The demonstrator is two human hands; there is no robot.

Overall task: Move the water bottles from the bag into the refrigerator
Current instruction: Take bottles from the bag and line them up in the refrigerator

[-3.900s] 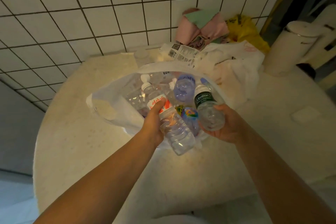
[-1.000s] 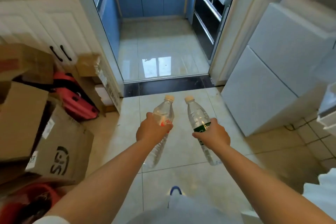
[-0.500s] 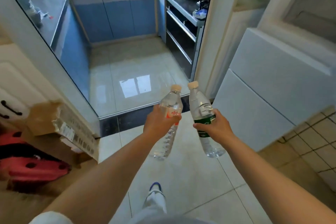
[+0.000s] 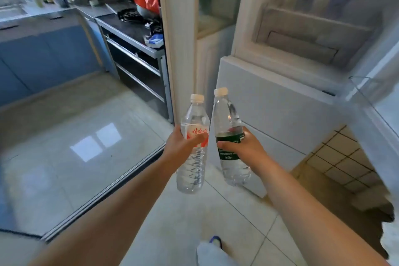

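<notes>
Though apart, bottles point(image 4: 192, 142) in both hands point(image 4: 183, 147)

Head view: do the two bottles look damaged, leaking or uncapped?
Nothing stands out. The clear red-labelled bottle in the left hand and clear green-labelled bottle in the right hand are capped, upright, undamaged.

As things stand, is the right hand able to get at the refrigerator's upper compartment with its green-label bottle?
Probably yes: the right hand grips the green-label bottle in front of the refrigerator, whose upper door looks swung open, with nothing visible between.
</notes>
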